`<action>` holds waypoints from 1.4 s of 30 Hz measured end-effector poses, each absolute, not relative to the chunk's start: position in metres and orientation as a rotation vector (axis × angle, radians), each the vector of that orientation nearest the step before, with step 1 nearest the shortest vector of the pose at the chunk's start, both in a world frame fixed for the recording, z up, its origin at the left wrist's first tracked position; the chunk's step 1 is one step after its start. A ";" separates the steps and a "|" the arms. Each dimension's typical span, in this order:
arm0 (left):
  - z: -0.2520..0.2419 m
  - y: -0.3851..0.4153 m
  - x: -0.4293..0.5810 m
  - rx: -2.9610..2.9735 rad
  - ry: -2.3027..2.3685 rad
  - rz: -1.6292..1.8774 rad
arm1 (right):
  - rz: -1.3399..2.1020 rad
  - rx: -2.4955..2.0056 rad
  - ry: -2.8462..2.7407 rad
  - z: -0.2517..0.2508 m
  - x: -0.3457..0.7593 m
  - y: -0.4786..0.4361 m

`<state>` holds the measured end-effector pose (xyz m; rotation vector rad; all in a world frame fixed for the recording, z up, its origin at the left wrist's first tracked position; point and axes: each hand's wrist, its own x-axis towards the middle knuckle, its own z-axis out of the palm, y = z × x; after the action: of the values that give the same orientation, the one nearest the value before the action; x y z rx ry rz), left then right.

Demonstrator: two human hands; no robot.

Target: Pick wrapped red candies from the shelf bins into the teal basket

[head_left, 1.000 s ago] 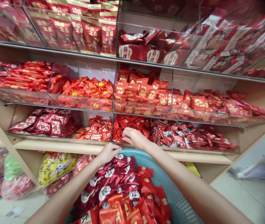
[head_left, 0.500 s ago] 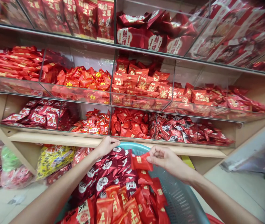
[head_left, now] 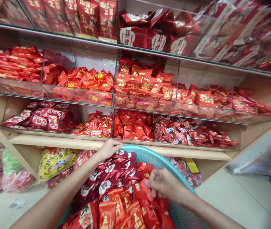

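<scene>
My left hand (head_left: 110,149) is closed on the far rim of a teal plastic basket (head_left: 158,154), near the shelf edge. My right hand (head_left: 165,185) pinches a small red candy packet (head_left: 142,190) over the right part of the basket, just above other red packets (head_left: 149,213). Dark maroon packets (head_left: 109,168) with white emblems fill the basket's far left. Closer to me lie orange-red packets (head_left: 108,213) with gold characters and a larger red packet (head_left: 84,219) with black lettering.
Ahead, wooden shelves (head_left: 61,140) with clear dividers hold many red wrapped sweets (head_left: 147,83). Below stand a yellow bag (head_left: 57,163) and clear bags of packets (head_left: 18,181) on the tiled floor (head_left: 242,194). The lowest shelf edge runs right behind the basket.
My right hand has moved down and toward me with the red candy packet, from the far rim to over the red packets. My left hand has stayed at the rim.
</scene>
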<state>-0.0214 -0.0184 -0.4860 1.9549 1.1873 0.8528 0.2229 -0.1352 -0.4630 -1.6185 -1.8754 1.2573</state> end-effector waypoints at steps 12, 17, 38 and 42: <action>-0.483 -0.022 -0.022 1.964 1.179 0.855 | 0.177 -1.338 -2.017 -0.433 0.216 -0.032; -0.483 -0.021 -0.022 1.958 1.192 0.846 | 0.446 -1.385 -1.864 -0.444 0.215 -0.008; -0.480 -0.022 -0.020 1.931 1.206 0.850 | 0.943 -1.147 -1.656 -0.415 0.231 -0.062; -0.480 -0.022 -0.020 1.921 1.187 0.841 | 1.082 -1.234 -1.800 -0.408 0.256 -0.092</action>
<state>-0.0196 -0.0220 -0.4801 1.9215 1.1874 0.8409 0.2562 -0.0924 -0.4081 -1.2341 -1.8002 1.0819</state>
